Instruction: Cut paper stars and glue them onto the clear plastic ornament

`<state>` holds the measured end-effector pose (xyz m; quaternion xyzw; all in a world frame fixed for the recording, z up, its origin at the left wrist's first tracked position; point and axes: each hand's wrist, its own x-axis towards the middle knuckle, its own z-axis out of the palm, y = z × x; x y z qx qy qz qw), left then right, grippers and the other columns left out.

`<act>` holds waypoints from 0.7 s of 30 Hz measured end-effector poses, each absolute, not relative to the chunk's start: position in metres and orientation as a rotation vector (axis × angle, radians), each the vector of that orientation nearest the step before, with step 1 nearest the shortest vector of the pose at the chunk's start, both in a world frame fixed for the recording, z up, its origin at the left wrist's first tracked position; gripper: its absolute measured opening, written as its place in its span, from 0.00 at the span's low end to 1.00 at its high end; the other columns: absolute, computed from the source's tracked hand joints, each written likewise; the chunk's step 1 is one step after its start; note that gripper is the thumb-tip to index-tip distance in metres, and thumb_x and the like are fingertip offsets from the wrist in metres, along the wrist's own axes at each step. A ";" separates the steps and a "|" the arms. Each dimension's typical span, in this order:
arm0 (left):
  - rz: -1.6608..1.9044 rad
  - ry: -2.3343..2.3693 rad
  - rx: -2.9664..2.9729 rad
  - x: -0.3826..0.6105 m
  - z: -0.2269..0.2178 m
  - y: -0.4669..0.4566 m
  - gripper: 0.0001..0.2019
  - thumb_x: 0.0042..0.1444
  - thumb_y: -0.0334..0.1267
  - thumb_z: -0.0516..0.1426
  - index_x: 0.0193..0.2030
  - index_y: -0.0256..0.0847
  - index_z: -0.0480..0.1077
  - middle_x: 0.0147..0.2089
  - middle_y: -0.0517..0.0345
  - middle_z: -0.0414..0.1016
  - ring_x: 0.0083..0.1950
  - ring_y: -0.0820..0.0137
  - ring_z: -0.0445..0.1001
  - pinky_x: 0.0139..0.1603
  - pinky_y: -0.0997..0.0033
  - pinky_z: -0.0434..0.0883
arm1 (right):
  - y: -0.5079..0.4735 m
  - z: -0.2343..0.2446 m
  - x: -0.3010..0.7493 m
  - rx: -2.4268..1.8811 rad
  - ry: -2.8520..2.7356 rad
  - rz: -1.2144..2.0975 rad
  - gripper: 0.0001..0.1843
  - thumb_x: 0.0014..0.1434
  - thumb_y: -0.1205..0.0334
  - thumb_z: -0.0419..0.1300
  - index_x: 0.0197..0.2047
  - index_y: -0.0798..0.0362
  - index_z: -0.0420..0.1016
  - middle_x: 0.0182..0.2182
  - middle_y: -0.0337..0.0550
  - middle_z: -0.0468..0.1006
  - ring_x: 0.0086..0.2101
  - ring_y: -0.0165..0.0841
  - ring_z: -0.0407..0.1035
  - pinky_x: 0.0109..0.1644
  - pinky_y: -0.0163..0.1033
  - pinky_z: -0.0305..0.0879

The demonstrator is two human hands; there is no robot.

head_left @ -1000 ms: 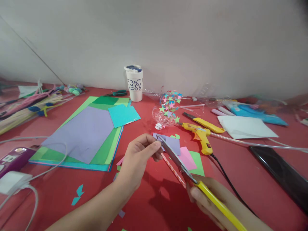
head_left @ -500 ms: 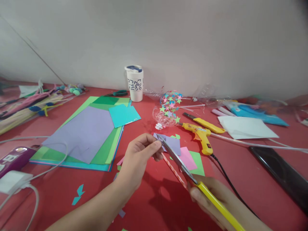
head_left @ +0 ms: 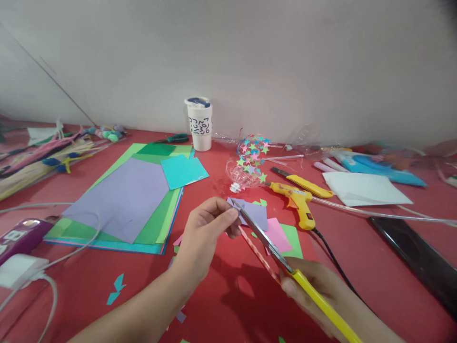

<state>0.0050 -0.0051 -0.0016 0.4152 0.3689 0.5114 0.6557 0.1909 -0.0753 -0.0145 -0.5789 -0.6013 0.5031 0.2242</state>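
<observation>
My left hand [head_left: 209, 233] is closed in a pinch at the tip of a pair of yellow-handled scissors [head_left: 264, 238]; what lies between the fingertips is hidden. Round the scissors' handle my right hand [head_left: 314, 290] is closed, with the long metal blades pointing up and left. A thin red-and-white patterned strip [head_left: 259, 255] runs under the blades from the left fingers to the right hand. Just beyond the fingertips lie purple paper [head_left: 256, 215], pink paper [head_left: 278, 236] and green paper [head_left: 294, 243]. A clear balloon-like ball with coloured stars [head_left: 252, 157] stands behind them.
Coloured sheets [head_left: 121, 200] are stacked at left, beside a power bank [head_left: 24, 233] and cables. A white tumbler [head_left: 200, 126] stands near the wall. At right are a yellow glue gun [head_left: 293, 197], a cutter knife [head_left: 307, 186], white paper [head_left: 367, 188] and a black phone [head_left: 410, 255].
Almost nothing differs. Both hands and the scissors keep the same place and hold, apart from a very slight shift of the whole view.
</observation>
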 end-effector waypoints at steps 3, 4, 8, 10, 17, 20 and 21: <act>1.170 0.829 0.947 0.006 -0.002 -0.005 0.07 0.52 0.32 0.58 0.24 0.38 0.67 0.21 0.64 0.71 0.23 0.79 0.68 0.27 0.80 0.65 | -0.077 -0.014 0.192 -1.627 -1.618 1.369 0.29 0.52 0.32 0.52 0.22 0.48 0.52 0.16 0.29 0.49 0.18 0.26 0.44 0.20 0.34 0.38; 1.173 0.834 0.949 0.006 -0.002 -0.005 0.07 0.52 0.32 0.58 0.24 0.38 0.67 0.21 0.64 0.71 0.23 0.79 0.68 0.27 0.80 0.66 | -0.078 -0.014 0.192 -1.635 -1.593 1.381 0.27 0.53 0.33 0.52 0.22 0.48 0.53 0.15 0.28 0.50 0.17 0.25 0.44 0.19 0.34 0.38; 1.202 0.891 0.959 0.006 -0.003 -0.001 0.06 0.51 0.32 0.58 0.24 0.38 0.67 0.21 0.64 0.71 0.22 0.79 0.68 0.26 0.79 0.66 | -0.077 -0.013 0.193 -1.665 -1.531 1.384 0.22 0.57 0.39 0.50 0.25 0.48 0.55 0.13 0.27 0.51 0.14 0.26 0.46 0.18 0.34 0.42; 1.238 0.927 0.945 0.004 -0.004 0.002 0.06 0.50 0.32 0.58 0.23 0.38 0.67 0.21 0.64 0.71 0.21 0.78 0.68 0.25 0.79 0.66 | -0.074 -0.013 0.194 -1.704 -1.576 1.311 0.20 0.55 0.43 0.52 0.24 0.49 0.56 0.16 0.30 0.55 0.17 0.27 0.51 0.21 0.33 0.47; 1.465 1.032 0.847 -0.012 -0.007 0.022 0.04 0.46 0.30 0.57 0.22 0.38 0.67 0.20 0.65 0.69 0.20 0.79 0.65 0.23 0.80 0.63 | -0.064 -0.021 0.197 -2.068 -2.070 0.719 0.09 0.54 0.54 0.53 0.31 0.50 0.68 0.25 0.43 0.77 0.26 0.41 0.71 0.26 0.37 0.55; 1.481 1.042 0.832 -0.015 -0.009 0.026 0.04 0.45 0.30 0.58 0.22 0.38 0.67 0.20 0.65 0.69 0.21 0.79 0.65 0.23 0.80 0.62 | -0.065 -0.025 0.193 -2.030 -2.186 0.579 0.10 0.54 0.55 0.55 0.37 0.50 0.73 0.32 0.49 0.81 0.31 0.47 0.74 0.30 0.42 0.62; 1.465 1.043 0.832 -0.015 -0.009 0.026 0.04 0.45 0.30 0.58 0.22 0.38 0.67 0.20 0.65 0.69 0.21 0.79 0.65 0.23 0.80 0.62 | -0.067 -0.027 0.191 -1.985 -2.190 0.585 0.11 0.53 0.57 0.55 0.38 0.51 0.73 0.34 0.49 0.81 0.32 0.47 0.74 0.31 0.43 0.64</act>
